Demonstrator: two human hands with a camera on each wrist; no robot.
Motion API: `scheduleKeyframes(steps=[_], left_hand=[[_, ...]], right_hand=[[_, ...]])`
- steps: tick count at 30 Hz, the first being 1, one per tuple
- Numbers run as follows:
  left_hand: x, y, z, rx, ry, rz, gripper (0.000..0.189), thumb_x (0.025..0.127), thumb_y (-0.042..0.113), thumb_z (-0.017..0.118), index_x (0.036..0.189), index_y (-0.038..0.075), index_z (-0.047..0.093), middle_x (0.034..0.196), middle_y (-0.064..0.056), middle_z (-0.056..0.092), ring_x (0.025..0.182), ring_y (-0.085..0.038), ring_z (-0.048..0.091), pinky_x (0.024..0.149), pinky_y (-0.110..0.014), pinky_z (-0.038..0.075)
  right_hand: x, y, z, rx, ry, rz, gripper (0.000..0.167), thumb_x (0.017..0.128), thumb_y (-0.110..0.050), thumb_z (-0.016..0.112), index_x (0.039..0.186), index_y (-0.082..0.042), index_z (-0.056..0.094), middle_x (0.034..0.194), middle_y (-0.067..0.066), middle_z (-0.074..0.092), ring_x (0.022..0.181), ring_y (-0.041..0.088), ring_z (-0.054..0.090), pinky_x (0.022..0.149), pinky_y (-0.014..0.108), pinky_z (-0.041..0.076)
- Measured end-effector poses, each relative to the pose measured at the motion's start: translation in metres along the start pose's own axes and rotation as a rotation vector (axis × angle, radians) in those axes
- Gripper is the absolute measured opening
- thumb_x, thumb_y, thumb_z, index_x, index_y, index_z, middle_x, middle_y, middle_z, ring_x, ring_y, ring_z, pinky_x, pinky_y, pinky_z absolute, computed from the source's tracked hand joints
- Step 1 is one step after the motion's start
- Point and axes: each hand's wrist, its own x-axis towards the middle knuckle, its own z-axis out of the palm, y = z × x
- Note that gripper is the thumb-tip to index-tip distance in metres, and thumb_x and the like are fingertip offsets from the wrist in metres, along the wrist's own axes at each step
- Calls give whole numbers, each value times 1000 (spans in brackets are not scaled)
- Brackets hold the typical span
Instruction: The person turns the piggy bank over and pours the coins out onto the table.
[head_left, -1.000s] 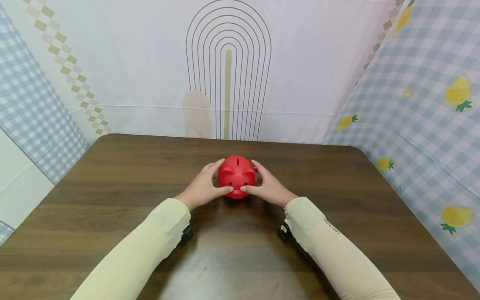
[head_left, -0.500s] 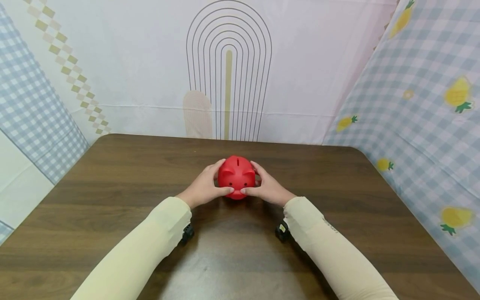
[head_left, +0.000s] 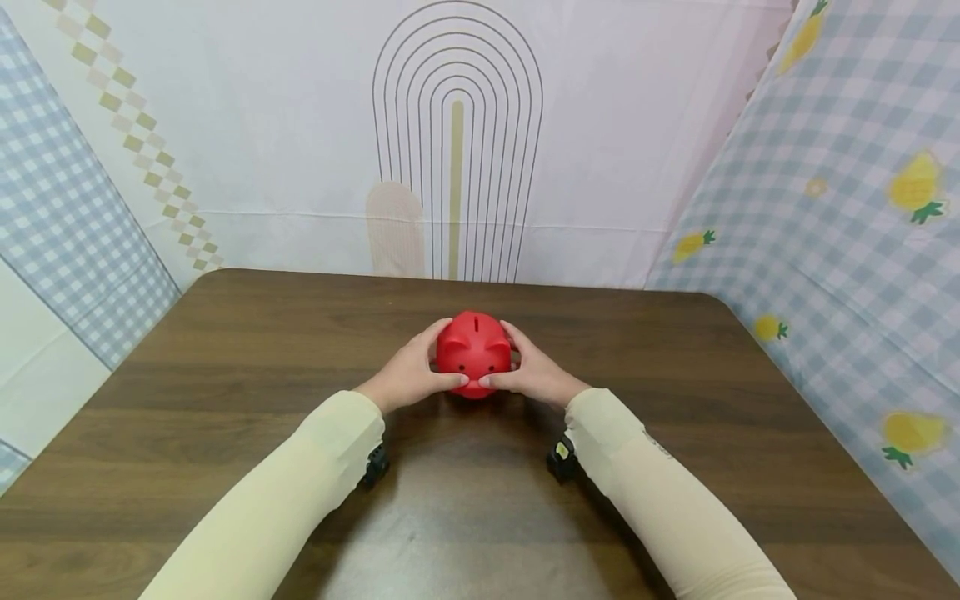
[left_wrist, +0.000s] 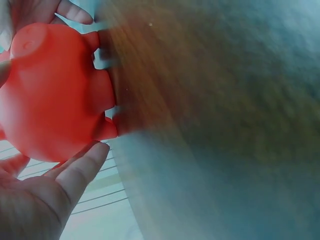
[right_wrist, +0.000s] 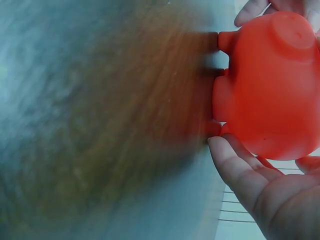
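Barely shifted from a second ago, the red piggy bank (head_left: 472, 340) stands on the wooden table (head_left: 262, 350), toward the far edge's middle; left hand (head_left: 409, 375) and right hand (head_left: 542, 375) grip its sides, seemingly steadily.

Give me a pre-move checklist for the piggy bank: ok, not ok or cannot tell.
1. Piggy bank upright: ok, back uppermost.
2. Left hand placed: ok, thumb at the front by the snout, fingers along its side.
3. Right hand placed: ok, mirrors that on the opposite side.
4. Feet on the tabletop: ok, no gap shows in the wrist views.
5. Coin slot uncovered: ok, no finger over it.
6. Grip firm enough to lift: cannot tell, pressure isn't visible.
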Motion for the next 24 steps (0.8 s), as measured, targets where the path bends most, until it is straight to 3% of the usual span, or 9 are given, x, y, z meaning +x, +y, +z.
scheduleKeyframes(steps=[10, 24], left_hand=[[2, -1, 2, -71, -13, 5, 84, 80, 20, 76, 148, 18, 28, 142, -8, 43, 126, -31, 44, 95, -46, 51], [2, 3, 1, -192, 43, 22, 88, 80, 15, 77, 152, 15, 27, 147, -9, 40, 127, -34, 44, 94, -46, 51]], right_hand=[[2, 1, 1, 24, -16, -8, 94, 81, -19, 75, 153, -18, 14, 148, 9, 33, 131, 32, 37, 97, 44, 49], [-1, -3, 3, 91, 56, -66, 92, 79, -12, 76, 152, -22, 22, 144, 9, 37, 130, 32, 37, 96, 44, 49]])
